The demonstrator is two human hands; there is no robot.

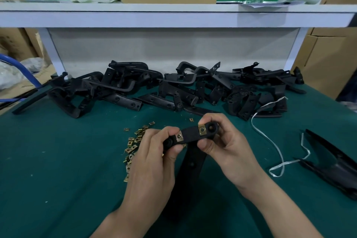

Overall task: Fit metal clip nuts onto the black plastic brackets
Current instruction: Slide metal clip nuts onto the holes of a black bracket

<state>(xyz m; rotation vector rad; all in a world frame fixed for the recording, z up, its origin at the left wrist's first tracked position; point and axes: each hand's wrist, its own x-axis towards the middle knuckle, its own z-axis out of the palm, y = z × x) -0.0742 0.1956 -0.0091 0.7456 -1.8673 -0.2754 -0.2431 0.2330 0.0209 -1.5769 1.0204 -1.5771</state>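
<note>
Above the desk, the left hand and right hand each pinch an end of a black bracket bearing two clip nuts, right of the loose nut pile.

A single head-worn view looks forward and down, close over the table (wide-angle, edges bowed), shelf beyond.

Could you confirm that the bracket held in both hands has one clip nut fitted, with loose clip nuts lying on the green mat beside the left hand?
Not quite: the head view shows two clip nuts on the bracket, one by the left hand, one by the right hand. The rest is right.
</note>
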